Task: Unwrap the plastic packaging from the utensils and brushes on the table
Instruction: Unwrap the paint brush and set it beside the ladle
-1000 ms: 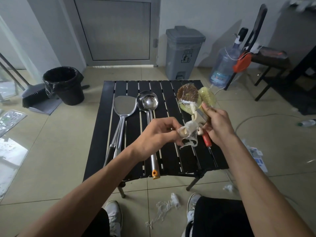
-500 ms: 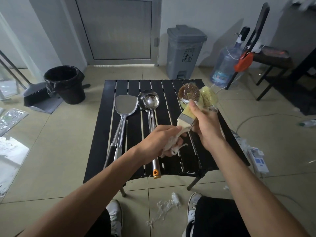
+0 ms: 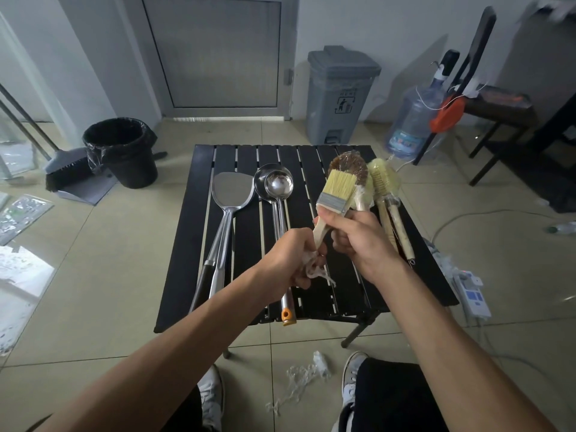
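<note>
My right hand [image 3: 361, 241] grips the pale wooden handle of a flat paint brush [image 3: 336, 194], bristles up and free of wrap, above the black slatted table [image 3: 314, 294]. My left hand [image 3: 293, 260] clutches a wad of crumpled clear plastic wrap [image 3: 314, 269] at the handle's lower end. On the table's right side lie a brown round brush [image 3: 349, 168] and a yellow bristle brush [image 3: 385, 182], both still in plastic. A steel spatula [image 3: 230, 194] and steel ladles [image 3: 276, 187] lie bare to the left.
Discarded plastic wrap [image 3: 307, 374] lies on the floor between my shoes. A black lined bin [image 3: 123, 151] and dustpan stand at left, a grey pedal bin [image 3: 339, 95] behind the table, a water jug [image 3: 414, 120], chair and power strip [image 3: 472, 291] at right.
The plastic has come off the paint brush and is now bunched in my left hand. My right hand has turned the brush upright, bristles bare.
</note>
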`<state>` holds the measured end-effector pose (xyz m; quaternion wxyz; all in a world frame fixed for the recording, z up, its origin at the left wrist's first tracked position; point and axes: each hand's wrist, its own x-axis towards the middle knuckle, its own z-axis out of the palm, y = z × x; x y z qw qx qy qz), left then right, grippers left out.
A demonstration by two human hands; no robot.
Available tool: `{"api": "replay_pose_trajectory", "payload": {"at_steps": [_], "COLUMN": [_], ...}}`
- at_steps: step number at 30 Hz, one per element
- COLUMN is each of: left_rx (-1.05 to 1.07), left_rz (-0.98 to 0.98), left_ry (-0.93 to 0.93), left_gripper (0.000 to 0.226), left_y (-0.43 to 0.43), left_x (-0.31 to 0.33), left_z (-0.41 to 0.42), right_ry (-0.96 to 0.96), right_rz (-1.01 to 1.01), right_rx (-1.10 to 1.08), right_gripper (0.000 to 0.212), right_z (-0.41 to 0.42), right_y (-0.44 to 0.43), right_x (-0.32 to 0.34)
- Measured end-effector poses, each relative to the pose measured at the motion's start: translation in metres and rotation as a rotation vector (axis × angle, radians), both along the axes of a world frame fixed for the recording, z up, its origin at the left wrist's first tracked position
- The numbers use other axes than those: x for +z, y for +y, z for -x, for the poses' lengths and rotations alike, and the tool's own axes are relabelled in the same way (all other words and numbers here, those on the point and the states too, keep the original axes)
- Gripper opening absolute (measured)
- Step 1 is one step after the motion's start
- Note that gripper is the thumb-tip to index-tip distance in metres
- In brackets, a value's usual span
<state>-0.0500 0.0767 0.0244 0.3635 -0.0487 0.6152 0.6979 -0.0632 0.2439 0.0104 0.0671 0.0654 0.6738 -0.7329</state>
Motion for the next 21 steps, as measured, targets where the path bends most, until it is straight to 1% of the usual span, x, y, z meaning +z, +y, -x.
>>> {"api": "replay_pose_trajectory", "payload": {"at_steps": [2, 4, 5, 6, 7, 9, 12, 13, 15, 18, 19, 21], "left_rx": [-0.001, -0.022, -0.038, -0.047, -0.045, -0.023, -0.065, -0.099, -0.142, -0.124, -0.117, -0.100], "left_rz": [-0.003, 0.021, 0.048, 0.083, 0.113, 0.158, 0.187, 0.184, 0.217, 0.320, 0.344, 0.392], "left_ry": [-0.073, -0.141, -0.144, -0.121, -0.079, 0.033, 0.141, 0.167, 0.226, 0.265, 0.262, 0.271], "left_gripper": [0.016, 0.017, 0.018, 0.018, 0.018, 0.019, 0.043, 0.046, 0.042, 0.040, 0.040, 0.040], "left_y": [-0.002, -0.003, -0.004, -0.004, -0.005, -0.007, -0.010, -0.010, -0.008, 0.000, 0.002, 0.006], "left_x": [0.000, -0.004, -0.006, -0.008, -0.008, -0.007, -0.007, -0.007, -0.010, -0.018, -0.021, -0.025], "left_z": [-0.002, -0.011, -0.017, -0.020, -0.022, -0.018, -0.008, -0.007, -0.007, -0.004, -0.003, -0.001], "right_ry": [0.019, 0.000, -0.016, -0.037, -0.069, -0.148, -0.208, -0.214, -0.236, -0.277, -0.279, -0.244], "right_rz": [0.043, 0.137, 0.181, 0.191, 0.171, 0.106, 0.049, 0.034, 0.006, -0.068, -0.130, -0.326], "right_rx": [-0.083, -0.246, -0.305, -0.319, -0.285, -0.128, 0.063, 0.099, 0.139, 0.114, 0.109, 0.137], "right_gripper": [0.022, 0.016, 0.012, 0.016, 0.021, 0.028, 0.033, 0.033, 0.035, 0.039, 0.042, 0.049], "right_z": [0.004, 0.013, 0.018, 0.023, 0.025, 0.024, 0.021, 0.022, 0.023, 0.020, 0.019, 0.016], "right_y": [0.001, 0.017, 0.028, 0.038, 0.044, 0.039, 0.014, 0.007, -0.005, -0.016, -0.018, -0.021], "right_x": [0.003, 0.007, 0.009, 0.009, 0.007, -0.003, -0.016, -0.017, -0.016, -0.019, -0.020, -0.023]}}
